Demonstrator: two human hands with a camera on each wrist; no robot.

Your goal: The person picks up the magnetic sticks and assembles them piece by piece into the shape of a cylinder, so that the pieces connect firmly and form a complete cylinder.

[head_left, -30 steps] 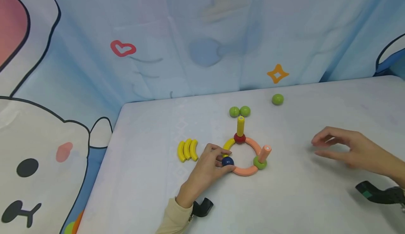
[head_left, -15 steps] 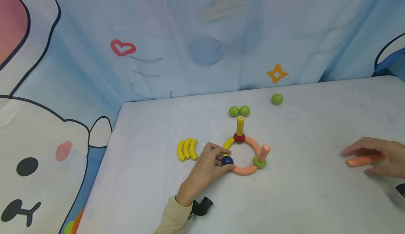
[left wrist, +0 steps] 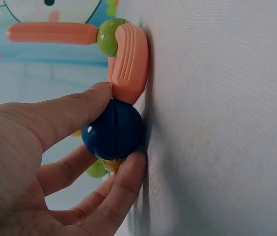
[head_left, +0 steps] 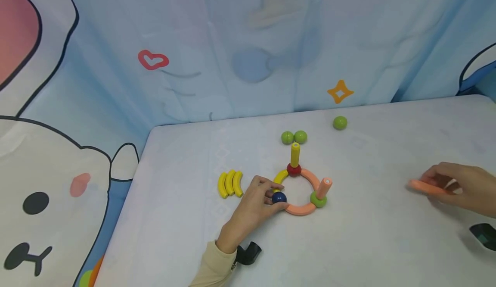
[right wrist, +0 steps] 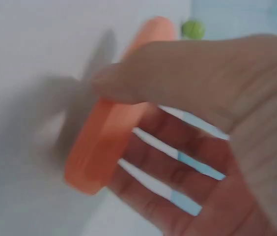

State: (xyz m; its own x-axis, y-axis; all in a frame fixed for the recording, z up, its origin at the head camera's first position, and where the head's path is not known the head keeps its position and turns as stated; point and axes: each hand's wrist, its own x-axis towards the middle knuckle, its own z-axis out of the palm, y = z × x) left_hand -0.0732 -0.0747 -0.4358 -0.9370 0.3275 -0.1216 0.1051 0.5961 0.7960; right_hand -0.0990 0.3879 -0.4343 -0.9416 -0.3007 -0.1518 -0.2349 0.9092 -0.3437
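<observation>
The left hand (head_left: 253, 203) pinches the blue ball (head_left: 278, 198) in the toy ring (head_left: 306, 209) on the table (head_left: 368, 244); the right hand (head_left: 459, 188) grips an orange stick (head_left: 422, 187) – well off to the right, above the table.

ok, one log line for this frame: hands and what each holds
left hand: pinches blue ball in ring | right hand: holds orange stick off table | ring posts: yellow stick, second orange stick

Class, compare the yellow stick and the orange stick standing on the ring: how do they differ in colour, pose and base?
The yellow stick stands upright on a red ball; the orange stick leans, on a green ball. Both are short rods set on the ring.
</observation>
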